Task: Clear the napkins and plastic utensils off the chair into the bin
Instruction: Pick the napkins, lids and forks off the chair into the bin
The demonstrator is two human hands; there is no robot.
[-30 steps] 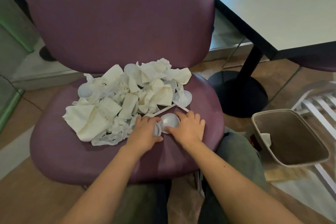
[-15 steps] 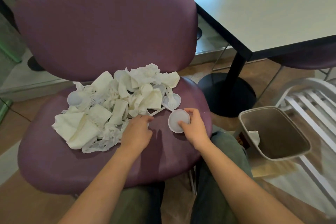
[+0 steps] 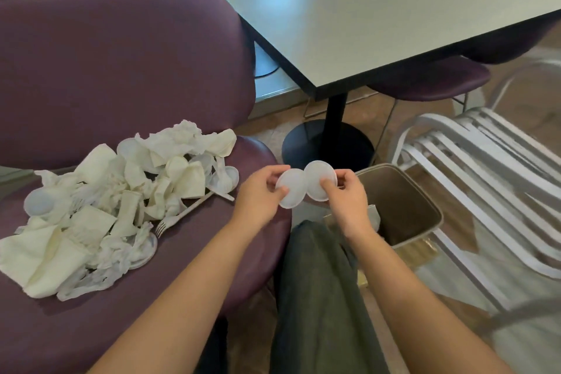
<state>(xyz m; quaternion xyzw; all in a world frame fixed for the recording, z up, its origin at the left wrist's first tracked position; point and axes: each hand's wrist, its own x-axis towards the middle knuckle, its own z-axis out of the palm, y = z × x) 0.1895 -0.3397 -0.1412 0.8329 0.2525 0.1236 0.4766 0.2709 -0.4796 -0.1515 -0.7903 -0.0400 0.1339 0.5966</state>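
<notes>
Purple chair seat [image 3: 188, 276] fills the space left of the grip, napkin pile [image 3: 100, 209] and a plastic fork [image 3: 179, 217] still on it. Left hand [image 3: 258, 197] pinches one round plastic lid [image 3: 292, 190], right hand [image 3: 346, 200] pinches another lid [image 3: 320, 181], both past the seat edge. Bin [image 3: 406, 206] sits just right and below, something white inside.

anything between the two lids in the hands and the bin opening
Nothing visible. The left hand and right hand each pinch a round lid just left of the bin, whose open top is uncovered.
</notes>
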